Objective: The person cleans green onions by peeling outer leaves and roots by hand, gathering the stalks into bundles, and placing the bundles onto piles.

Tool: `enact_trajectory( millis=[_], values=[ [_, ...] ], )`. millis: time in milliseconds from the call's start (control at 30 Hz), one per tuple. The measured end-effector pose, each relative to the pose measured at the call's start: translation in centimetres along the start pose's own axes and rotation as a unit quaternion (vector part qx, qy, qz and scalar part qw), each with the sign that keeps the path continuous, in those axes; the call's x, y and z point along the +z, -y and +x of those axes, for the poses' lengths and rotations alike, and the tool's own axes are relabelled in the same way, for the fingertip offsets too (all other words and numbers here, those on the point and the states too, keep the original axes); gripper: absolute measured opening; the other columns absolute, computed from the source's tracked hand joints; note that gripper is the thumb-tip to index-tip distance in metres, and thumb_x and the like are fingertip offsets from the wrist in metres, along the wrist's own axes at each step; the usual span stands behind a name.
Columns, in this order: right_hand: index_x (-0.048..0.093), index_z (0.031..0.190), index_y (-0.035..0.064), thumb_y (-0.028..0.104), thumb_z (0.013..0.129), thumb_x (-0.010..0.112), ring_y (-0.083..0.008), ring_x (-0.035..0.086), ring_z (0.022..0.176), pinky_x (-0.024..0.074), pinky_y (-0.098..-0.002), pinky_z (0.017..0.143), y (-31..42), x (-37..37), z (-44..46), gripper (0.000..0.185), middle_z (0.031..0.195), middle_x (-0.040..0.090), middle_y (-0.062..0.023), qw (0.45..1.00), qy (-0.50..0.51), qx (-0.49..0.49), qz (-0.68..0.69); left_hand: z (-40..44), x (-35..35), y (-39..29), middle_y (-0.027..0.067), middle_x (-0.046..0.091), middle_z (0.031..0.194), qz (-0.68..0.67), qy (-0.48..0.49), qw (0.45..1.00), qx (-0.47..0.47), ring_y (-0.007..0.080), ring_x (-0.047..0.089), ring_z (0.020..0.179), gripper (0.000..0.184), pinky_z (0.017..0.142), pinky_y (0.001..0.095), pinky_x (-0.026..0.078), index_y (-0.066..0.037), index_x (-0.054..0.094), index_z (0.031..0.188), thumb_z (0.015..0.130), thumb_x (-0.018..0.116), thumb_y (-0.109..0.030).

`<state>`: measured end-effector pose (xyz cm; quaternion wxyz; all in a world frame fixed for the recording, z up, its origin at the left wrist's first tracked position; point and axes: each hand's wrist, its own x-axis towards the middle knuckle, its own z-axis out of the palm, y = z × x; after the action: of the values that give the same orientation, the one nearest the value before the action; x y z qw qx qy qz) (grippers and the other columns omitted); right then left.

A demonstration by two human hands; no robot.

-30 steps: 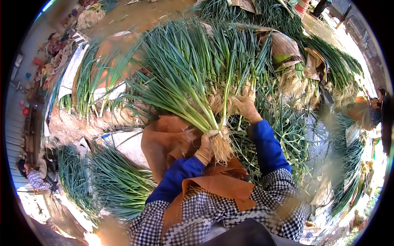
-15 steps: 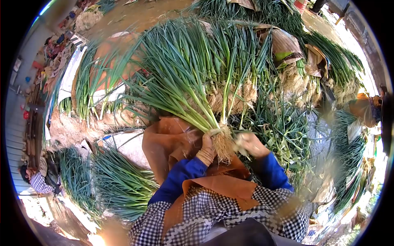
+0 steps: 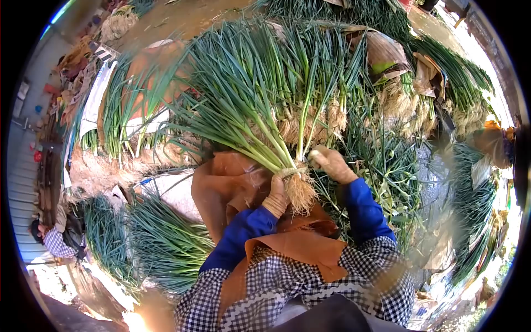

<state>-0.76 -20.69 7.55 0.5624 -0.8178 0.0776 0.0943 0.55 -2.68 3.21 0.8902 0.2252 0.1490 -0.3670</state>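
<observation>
My left hand (image 3: 276,196) is closed around the base of a bunch of green onions (image 3: 265,144), just above the roots. The long green leaves fan up and to the left, and the pale roots (image 3: 300,193) hang down over the brown apron (image 3: 235,182). My right hand (image 3: 331,163) is just right of the bunch's base, its fingers curled closed. Whatever those fingers hold, if anything, is too small to make out.
More onions with tangled roots (image 3: 334,119) lie beyond the bunch. Loose leaves (image 3: 390,177) are heaped at the right. A leafy pile (image 3: 160,243) lies at lower left, and another person (image 3: 55,240) is at the far left.
My right hand went down beside the roots, then came back up to the base of the bunch. My left hand has kept its hold on the bunch.
</observation>
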Motion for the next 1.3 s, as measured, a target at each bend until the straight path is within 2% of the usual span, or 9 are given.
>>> enact_trajectory(
  millis=[200,300,400,467,533,667,800,967,1300],
  values=[
    [0.062,0.083,-0.0035,0.042,0.087,0.053,-0.0157,0.060,0.078,0.0476,-0.0316,0.071,3.4,0.5,-5.4,0.046,0.084,0.065,-0.0124,0.967,0.229,0.054,0.094,1.5,-2.9,0.7,0.0151,0.058,0.080,-0.002,0.023,1.000,0.011,0.0255,0.058,0.068,0.033,0.064,0.0365,0.051,0.007,0.052,0.101,0.075,0.049,-0.013],
    [0.065,0.089,0.0073,0.042,0.084,0.056,-0.0189,0.063,0.079,0.0489,-0.0319,0.070,2.5,-2.1,-7.5,0.037,0.078,0.064,-0.0126,0.916,0.370,0.084,-0.127,1.0,-2.1,0.9,0.0113,0.054,0.080,-0.054,0.037,0.997,-0.044,0.0218,0.053,0.073,0.031,0.070,0.0337,0.047,0.004,0.051,0.099,0.072,0.052,-0.011],
    [0.065,0.095,0.0131,0.048,0.082,0.052,-0.0248,0.064,0.074,0.0497,-0.0349,0.062,-3.8,-2.8,-5.3,0.039,0.077,0.065,-0.0100,0.830,0.079,0.096,-0.544,1.3,-1.5,1.5,0.0125,0.059,0.084,-0.030,0.049,0.998,-0.002,0.0222,0.058,0.075,0.025,0.070,0.0339,0.050,0.005,0.056,0.095,0.075,0.050,-0.008],
    [0.064,0.091,0.0088,0.049,0.082,0.053,-0.0252,0.063,0.063,0.0485,-0.0313,0.060,0.0,-1.8,-2.9,0.042,0.072,0.064,-0.0113,0.981,-0.051,0.146,-0.120,1.4,-1.3,1.9,0.0091,0.059,0.085,0.068,0.012,0.996,0.051,0.0192,0.057,0.077,0.022,0.072,0.0307,0.049,0.004,0.057,0.095,0.075,0.053,-0.003],
    [0.061,0.094,0.0021,0.048,0.079,0.058,-0.0254,0.063,0.076,0.0476,-0.0334,0.066,1.0,0.6,0.3,0.048,0.077,0.064,-0.0160,0.972,-0.135,0.050,-0.184,0.9,-1.2,2.2,0.0069,0.059,0.095,0.169,0.001,0.980,0.109,0.0169,0.057,0.083,0.029,0.075,0.0272,0.047,0.004,0.056,0.102,0.073,0.055,0.000],
    [0.054,0.106,-0.0011,0.041,0.079,0.063,-0.0269,0.062,0.078,0.0469,-0.0334,0.069,-2.4,2.3,5.6,0.051,0.077,0.063,-0.0147,0.991,-0.124,0.013,-0.050,-0.2,-0.4,2.1,0.0057,0.057,0.093,0.259,0.048,0.947,0.186,0.0161,0.055,0.086,0.032,0.078,0.0280,0.045,0.001,0.054,0.104,0.073,0.056,-0.003],
    [0.056,0.107,0.0043,0.013,0.088,0.053,-0.0079,0.054,0.061,0.0416,-0.0198,0.050,3.7,1.7,1.9,0.021,0.073,0.059,-0.0034,0.946,-0.047,-0.077,0.312,-2.5,0.8,0.7,0.0095,0.057,0.091,0.206,0.149,0.967,0.024,0.0171,0.056,0.084,0.025,0.075,0.0286,0.048,-0.001,0.053,0.096,0.072,0.058,-0.008],
    [0.051,0.115,0.0032,0.029,0.088,0.049,-0.0123,0.054,0.062,0.0430,-0.0224,0.053,-1.3,0.9,2.6,0.038,0.076,0.057,-0.0053,0.905,0.055,-0.088,0.413,-1.7,0.5,1.0,0.0151,0.059,0.095,-0.054,0.193,0.978,-0.053,0.0299,0.058,0.093,0.036,0.089,0.0423,0.046,-0.005,0.047,0.110,0.074,0.055,-0.006],
    [0.062,0.080,0.0060,0.039,0.084,0.057,-0.0112,0.052,0.049,0.0437,-0.0263,0.048,-2.9,-2.6,8.4,0.033,0.060,0.057,-0.0022,0.971,-0.202,0.034,-0.124,2.7,-3.7,4.3,0.0156,0.062,0.098,0.200,0.007,0.980,0.009,0.0243,0.056,0.097,0.024,0.092,0.0324,0.042,0.008,0.060,0.094,0.078,0.048,-0.006]
  ],
)
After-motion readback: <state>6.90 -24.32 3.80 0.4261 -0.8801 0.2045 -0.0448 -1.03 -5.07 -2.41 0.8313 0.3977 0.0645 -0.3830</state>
